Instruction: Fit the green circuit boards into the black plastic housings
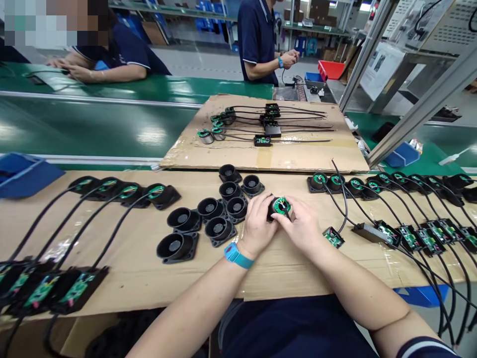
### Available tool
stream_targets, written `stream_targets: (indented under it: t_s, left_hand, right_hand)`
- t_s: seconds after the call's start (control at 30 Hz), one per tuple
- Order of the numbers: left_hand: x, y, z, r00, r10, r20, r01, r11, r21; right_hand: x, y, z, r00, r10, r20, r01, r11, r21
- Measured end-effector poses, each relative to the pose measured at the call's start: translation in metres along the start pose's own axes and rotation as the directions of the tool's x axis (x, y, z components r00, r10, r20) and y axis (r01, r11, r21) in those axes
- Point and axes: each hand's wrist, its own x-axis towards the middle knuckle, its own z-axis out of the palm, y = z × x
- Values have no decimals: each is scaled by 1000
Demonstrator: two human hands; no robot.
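Note:
In the head view, my left hand (258, 223) wraps round a black round housing (271, 213) from its left side. A ring-shaped green circuit board (281, 205) with thin coloured wires sits in the housing's opening, facing up. My right hand (303, 226) closes on the same piece from the right, its thumb at the board's lower edge beside a short dark cable stub. My fingers hide most of the housing. To the left of my hands stand several black housings with round openings, the nearest one (236, 209) close to my left fingers.
Wired housings (357, 186) line the right, cabled to open circuit boxes (410, 237). More wired housings (156, 195) and boxes (76, 291) lie left. A raised cardboard sheet (223, 159) bears cabled parts (263, 140). A blue bin (28, 174) stands far left. Two people work behind.

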Motion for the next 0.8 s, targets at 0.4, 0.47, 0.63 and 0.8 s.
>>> stream_targets:
  t_s: [0.4, 0.47, 0.63, 0.8]
  left_hand:
    - [3, 1, 4, 993, -49, 104, 67, 982, -179]
    - [3, 0, 5, 993, -87, 82, 100, 979, -178]
    - [4, -3, 8, 988, -149, 27, 151, 982, -113]
    - [5, -6, 9, 981, -144, 128, 160, 979, -124]
  right_hand:
    - [3, -3, -5, 982, 87, 166, -77, 995, -70]
    - [0, -1, -10, 982, 87, 169, -79, 995, -56]
    - [-8, 2, -27, 931, 105, 349, -115, 993, 7]
    - [-1, 13, -40, 883, 163, 440, -143, 987, -79]
